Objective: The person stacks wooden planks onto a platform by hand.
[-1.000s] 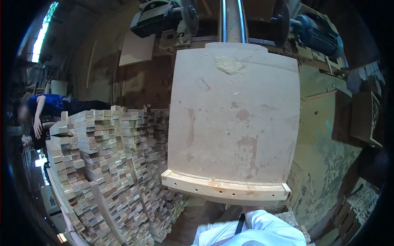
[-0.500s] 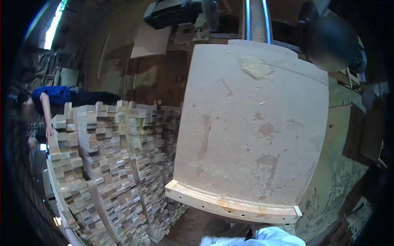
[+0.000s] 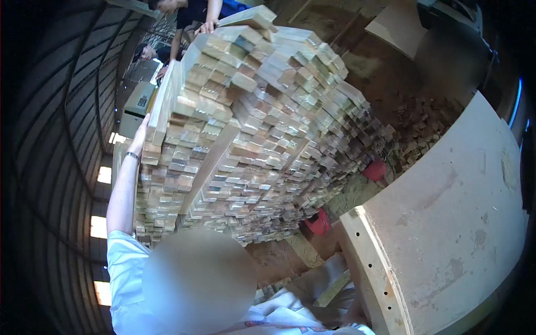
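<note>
My left arm, in a pale short sleeve with a dark wristband, stretches up along the left side of the view. At its end my left hand (image 3: 140,135) is closed on the near end of a wooden plank (image 3: 160,114), at the upper edge of a tall lumber stack (image 3: 245,151); its fingers are partly hidden. Many cut board ends face me. My right hand does not show clearly at the lower right, where my clothing and the table edge are.
A pale worktable (image 3: 446,206) with a drilled wooden edge strip (image 3: 377,268) stands to the right. Two people are at the stack's far end, one with a hand (image 3: 207,26) on the wood. Red objects (image 3: 318,222) and a pile of offcuts (image 3: 419,125) lie beyond.
My view has swung left from the worktable to the lumber stack. My left arm, barely visible at the lower left before, now reaches up to the plank. The worktable has shifted to the right.
</note>
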`<state>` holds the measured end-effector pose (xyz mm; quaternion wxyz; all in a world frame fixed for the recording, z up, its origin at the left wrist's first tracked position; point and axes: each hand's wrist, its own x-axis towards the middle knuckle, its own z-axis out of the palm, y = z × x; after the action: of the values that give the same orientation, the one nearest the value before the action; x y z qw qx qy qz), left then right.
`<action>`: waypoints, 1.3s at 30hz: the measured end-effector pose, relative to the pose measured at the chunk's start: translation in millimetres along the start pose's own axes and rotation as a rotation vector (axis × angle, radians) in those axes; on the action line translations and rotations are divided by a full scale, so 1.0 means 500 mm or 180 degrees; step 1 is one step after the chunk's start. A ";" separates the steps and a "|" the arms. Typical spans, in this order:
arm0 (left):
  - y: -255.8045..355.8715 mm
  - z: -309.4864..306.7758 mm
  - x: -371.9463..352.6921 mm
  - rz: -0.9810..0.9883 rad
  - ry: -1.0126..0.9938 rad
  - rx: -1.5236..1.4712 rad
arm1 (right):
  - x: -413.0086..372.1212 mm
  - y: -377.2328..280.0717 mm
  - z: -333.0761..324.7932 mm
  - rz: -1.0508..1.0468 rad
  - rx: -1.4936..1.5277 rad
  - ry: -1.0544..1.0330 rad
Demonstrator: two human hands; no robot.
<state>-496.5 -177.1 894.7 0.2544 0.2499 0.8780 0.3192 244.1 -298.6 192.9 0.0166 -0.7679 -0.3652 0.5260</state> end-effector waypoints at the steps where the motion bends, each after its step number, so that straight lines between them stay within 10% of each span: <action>1: -0.031 -0.037 0.041 -0.0011 0.0029 -0.0047 | -0.001 0.001 0.000 -0.0002 -0.0048 -0.0015; 4: -0.074 -0.137 0.131 0.0164 0.0152 0.0248 | -0.009 -0.001 0.017 -0.0035 -0.0202 -0.0081; 15: -0.051 0.078 -0.161 0.1759 0.0626 0.1720 | -0.173 -0.146 0.182 -0.0888 -0.1036 -0.0977; 21: -0.083 0.167 -0.279 0.2819 0.1599 0.2420 | -0.610 -0.412 0.159 -0.1322 -0.0194 -0.3055; 25: -0.079 0.219 -0.207 0.3242 0.2618 0.2376 | -0.758 -0.750 0.053 -0.3530 -0.1436 -0.2936; 26: -0.083 0.197 -0.223 0.3551 0.2907 0.2278 | -0.798 -0.853 0.029 -0.5245 -0.2287 -0.1585; 27: -0.098 0.177 -0.241 0.3327 0.1861 0.1790 | -0.847 -0.959 0.017 -0.6345 -0.1438 -0.0722; 29: -0.086 0.076 -0.360 0.2920 0.0991 0.1450 | -0.926 -1.120 0.006 -0.5102 0.0504 -0.0829; 30: -0.107 0.012 -0.400 0.2934 0.0741 0.1201 | -0.968 -1.202 0.003 -0.5487 0.0162 -0.0159; 34: -0.283 -0.270 -0.411 0.2472 0.2111 0.1312 | -1.088 -1.378 0.070 -0.5688 -0.1358 0.1198; 36: -0.392 -0.431 -0.390 0.1355 0.2804 0.1906 | -1.110 -1.430 0.124 -0.4438 -0.2733 0.1180; 39: -0.517 -0.626 -0.402 -0.0080 0.2755 0.1603 | -1.044 -1.487 0.145 -0.4782 -0.2230 -0.0457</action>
<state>-607.6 -607.1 983.6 -0.1976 0.1376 0.9558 0.1687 -313.5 -81.9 880.5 0.0999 -0.2450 -0.9233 0.2785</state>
